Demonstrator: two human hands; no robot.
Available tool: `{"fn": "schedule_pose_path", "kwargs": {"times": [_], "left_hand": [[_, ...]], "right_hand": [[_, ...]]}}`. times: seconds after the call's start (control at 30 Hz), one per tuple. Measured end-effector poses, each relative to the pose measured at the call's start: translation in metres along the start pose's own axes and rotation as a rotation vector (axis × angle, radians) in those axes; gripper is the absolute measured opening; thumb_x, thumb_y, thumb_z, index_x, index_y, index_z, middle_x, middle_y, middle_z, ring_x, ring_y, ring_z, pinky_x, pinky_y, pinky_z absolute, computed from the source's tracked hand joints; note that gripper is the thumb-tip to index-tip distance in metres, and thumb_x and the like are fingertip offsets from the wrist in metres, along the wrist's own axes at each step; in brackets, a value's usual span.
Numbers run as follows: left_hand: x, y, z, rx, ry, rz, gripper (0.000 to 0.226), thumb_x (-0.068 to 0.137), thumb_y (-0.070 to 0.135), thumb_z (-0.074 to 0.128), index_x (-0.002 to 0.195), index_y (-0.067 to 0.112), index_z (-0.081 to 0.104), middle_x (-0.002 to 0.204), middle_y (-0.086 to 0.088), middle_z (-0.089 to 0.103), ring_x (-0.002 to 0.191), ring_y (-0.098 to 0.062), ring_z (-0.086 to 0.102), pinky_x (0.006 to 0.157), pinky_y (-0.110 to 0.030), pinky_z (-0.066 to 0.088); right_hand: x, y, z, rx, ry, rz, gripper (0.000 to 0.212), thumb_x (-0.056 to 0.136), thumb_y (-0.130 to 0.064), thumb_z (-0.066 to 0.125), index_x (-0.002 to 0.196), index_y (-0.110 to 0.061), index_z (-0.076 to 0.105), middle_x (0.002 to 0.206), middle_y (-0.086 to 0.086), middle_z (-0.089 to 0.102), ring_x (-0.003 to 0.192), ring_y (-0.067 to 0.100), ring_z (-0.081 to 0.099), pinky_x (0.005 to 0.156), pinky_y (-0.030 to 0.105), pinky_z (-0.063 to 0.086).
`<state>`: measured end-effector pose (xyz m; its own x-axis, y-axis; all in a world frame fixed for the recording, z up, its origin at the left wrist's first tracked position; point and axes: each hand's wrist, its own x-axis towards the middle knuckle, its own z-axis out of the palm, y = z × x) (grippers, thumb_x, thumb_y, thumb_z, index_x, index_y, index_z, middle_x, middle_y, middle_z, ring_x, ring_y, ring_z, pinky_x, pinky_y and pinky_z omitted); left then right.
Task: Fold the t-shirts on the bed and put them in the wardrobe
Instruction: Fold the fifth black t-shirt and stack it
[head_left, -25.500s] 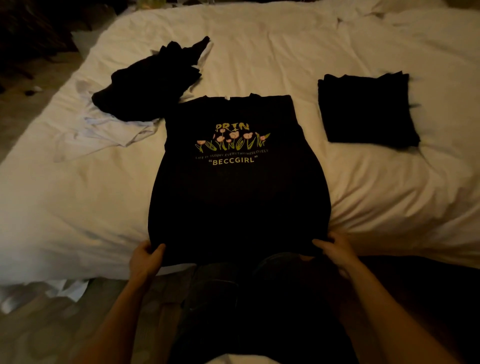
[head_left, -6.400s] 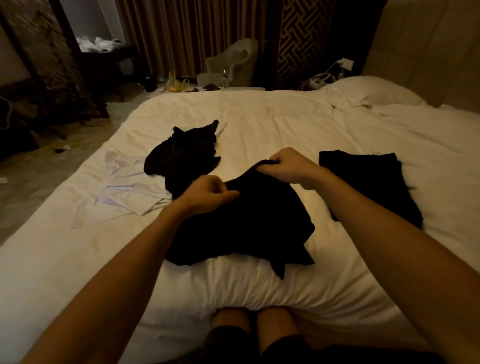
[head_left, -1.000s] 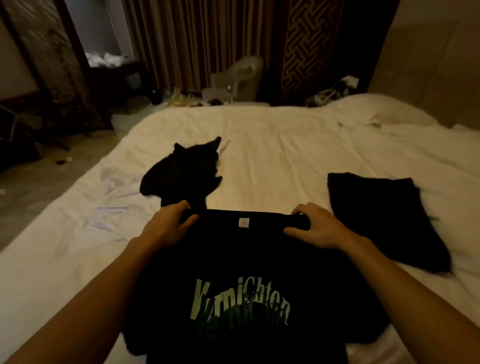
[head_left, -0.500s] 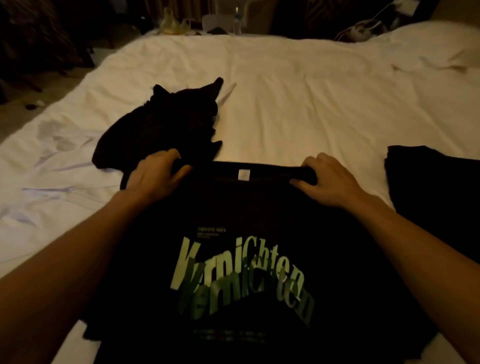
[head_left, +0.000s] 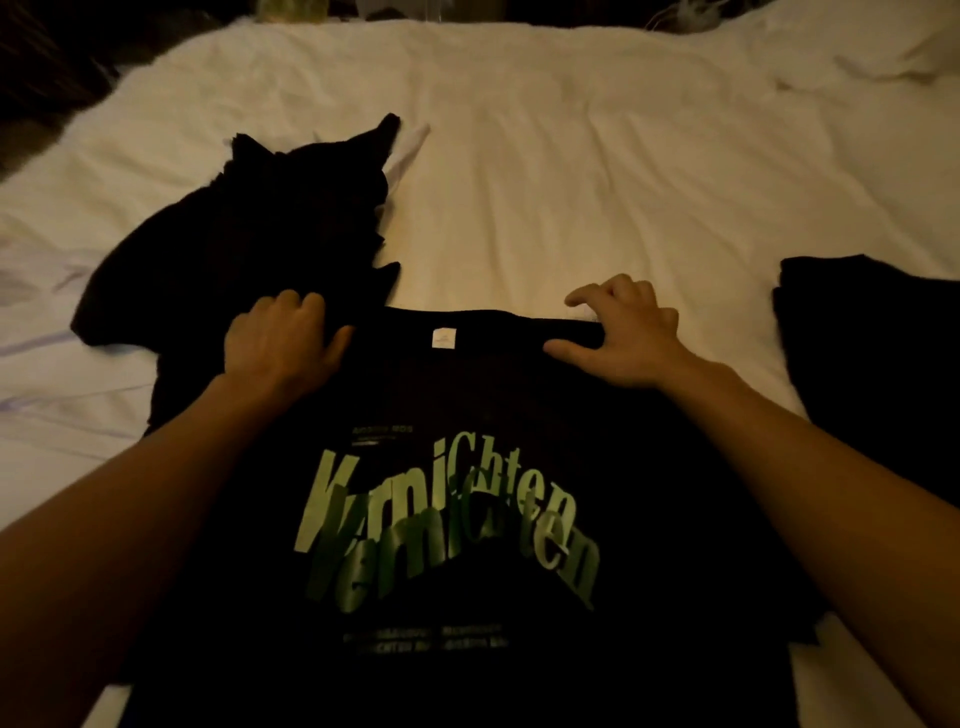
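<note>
A black t-shirt (head_left: 447, 519) with green lettering lies flat and face up on the white bed (head_left: 571, 156), collar away from me. My left hand (head_left: 280, 343) grips its left shoulder edge, fingers curled over the cloth. At the right shoulder my right hand (head_left: 623, 332) rests with its thumb on the fabric and its fingers arched and spread past the edge. An unfolded heap of black shirts (head_left: 249, 234) lies at the far left, touching the spread shirt. A folded black stack (head_left: 872, 353) sits to the right.
Crumpled white cloth (head_left: 52, 322) lies on the bed left of the heap. A pillow (head_left: 883, 47) is at the far right corner. Dark floor and clutter show beyond the bed's far left edge (head_left: 62, 78).
My view has tilted down and closer to the shirt. My right hand has loosened, its fingers lifting and spreading off the shoulder edge. My left hand keeps its hold.
</note>
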<state>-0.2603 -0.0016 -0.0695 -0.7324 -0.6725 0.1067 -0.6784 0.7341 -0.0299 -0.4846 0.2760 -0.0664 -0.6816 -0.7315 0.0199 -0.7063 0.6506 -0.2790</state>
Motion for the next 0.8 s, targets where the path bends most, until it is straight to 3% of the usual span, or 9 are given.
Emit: {"fn": "schedule_pose_path", "kwargs": {"times": [0.07, 0.17, 0.3, 0.47, 0.6, 0.7, 0.8], "left_hand": [[-0.007, 0.011, -0.013, 0.085, 0.077, -0.006, 0.053, 0.091, 0.05, 0.057, 0.126, 0.011, 0.05, 0.126, -0.018, 0.048, 0.115, -0.039, 0.047, 0.093, -0.053, 0.043], [-0.023, 0.044, -0.036, 0.02, 0.157, 0.041, 0.05, 0.086, 0.037, 0.063, 0.124, 0.009, 0.05, 0.127, -0.02, 0.045, 0.117, -0.042, 0.043, 0.092, -0.054, 0.042], [-0.062, 0.118, -0.056, -0.216, 0.155, 0.351, 0.023, 0.083, 0.025, 0.06, 0.102, 0.012, 0.061, 0.106, -0.014, 0.059, 0.099, -0.04, 0.054, 0.074, -0.048, 0.05], [-0.131, 0.215, -0.077, -0.437, -0.007, 0.763, 0.012, 0.084, 0.023, 0.059, 0.093, 0.017, 0.064, 0.095, -0.002, 0.062, 0.093, -0.025, 0.058, 0.075, -0.036, 0.05], [-0.18, 0.261, -0.088, -0.465, -0.076, 0.88, 0.018, 0.085, 0.04, 0.063, 0.093, 0.024, 0.065, 0.094, 0.005, 0.062, 0.09, -0.018, 0.06, 0.076, -0.032, 0.05], [-0.2, 0.279, -0.083, -0.22, -0.214, 0.934, 0.04, 0.083, 0.064, 0.061, 0.1, 0.028, 0.062, 0.095, 0.008, 0.057, 0.09, -0.016, 0.058, 0.072, -0.029, 0.046], [-0.206, 0.287, -0.075, -0.043, -0.281, 0.85, 0.063, 0.073, 0.08, 0.057, 0.103, 0.026, 0.06, 0.095, 0.005, 0.054, 0.09, -0.019, 0.059, 0.071, -0.031, 0.043]], "right_hand": [[-0.016, 0.007, -0.023, 0.076, -0.008, 0.047, 0.061, 0.081, -0.069, 0.062, 0.132, -0.038, 0.048, 0.135, -0.001, 0.041, 0.133, 0.025, 0.031, 0.101, 0.048, 0.03], [-0.048, 0.035, -0.056, 0.118, -0.03, 0.087, 0.049, 0.085, -0.059, 0.064, 0.125, -0.032, 0.056, 0.125, 0.0, 0.054, 0.122, 0.024, 0.046, 0.101, 0.044, 0.041], [-0.111, 0.072, -0.09, 0.21, -0.084, 0.213, 0.035, 0.087, -0.039, 0.072, 0.113, -0.017, 0.067, 0.107, 0.004, 0.068, 0.101, 0.022, 0.063, 0.091, 0.032, 0.049], [-0.176, 0.105, -0.105, 0.133, -0.15, 0.29, 0.011, 0.089, -0.031, 0.071, 0.094, -0.021, 0.071, 0.091, -0.002, 0.067, 0.095, 0.021, 0.066, 0.089, 0.033, 0.052], [-0.206, 0.109, -0.1, 0.094, -0.193, 0.266, 0.02, 0.091, -0.038, 0.067, 0.1, -0.022, 0.073, 0.097, -0.002, 0.069, 0.092, 0.017, 0.064, 0.089, 0.033, 0.052], [-0.212, 0.106, -0.088, 0.071, -0.189, 0.221, 0.028, 0.091, -0.047, 0.064, 0.106, -0.024, 0.073, 0.104, -0.002, 0.067, 0.099, 0.018, 0.061, 0.093, 0.036, 0.051], [-0.211, 0.104, -0.075, -0.102, -0.176, 0.24, 0.038, 0.088, -0.06, 0.059, 0.097, -0.025, 0.07, 0.097, 0.001, 0.051, 0.105, 0.026, 0.053, 0.09, 0.039, 0.049]]}}
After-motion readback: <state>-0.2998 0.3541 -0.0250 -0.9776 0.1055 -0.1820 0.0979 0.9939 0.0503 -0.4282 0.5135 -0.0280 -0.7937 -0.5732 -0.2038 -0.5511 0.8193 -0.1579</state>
